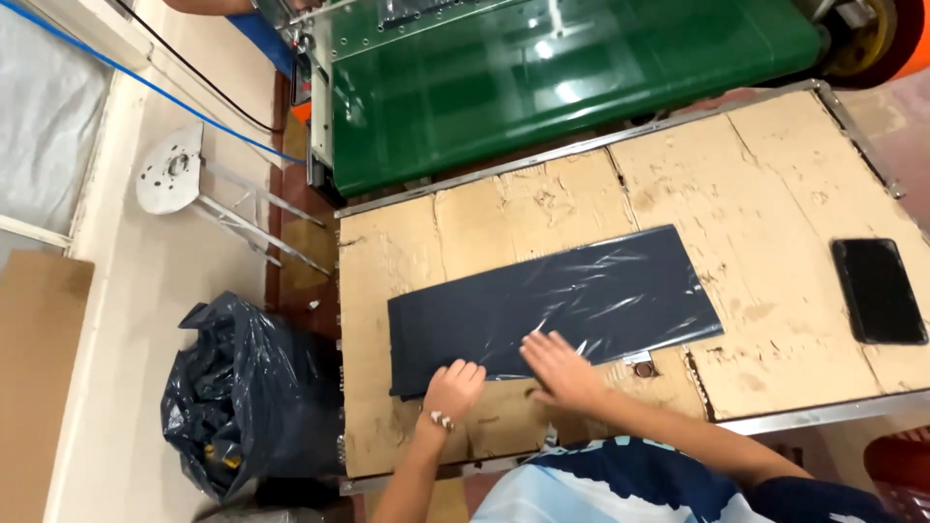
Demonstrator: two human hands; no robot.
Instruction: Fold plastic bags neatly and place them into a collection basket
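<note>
Dark garment in clear plastic wrap [557, 305] lay on the cardboard-topped table [775, 174], long axis running left-right. Both hands rested at its near edge: left hand [452, 385] fingers curled, right hand [560, 368] flat, fingers spread, gripping nothing.

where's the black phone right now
In the head view, the black phone lies flat at the right edge of the cardboard-topped table, to the right of the dark plastic-wrapped package and away from both hands.
</note>
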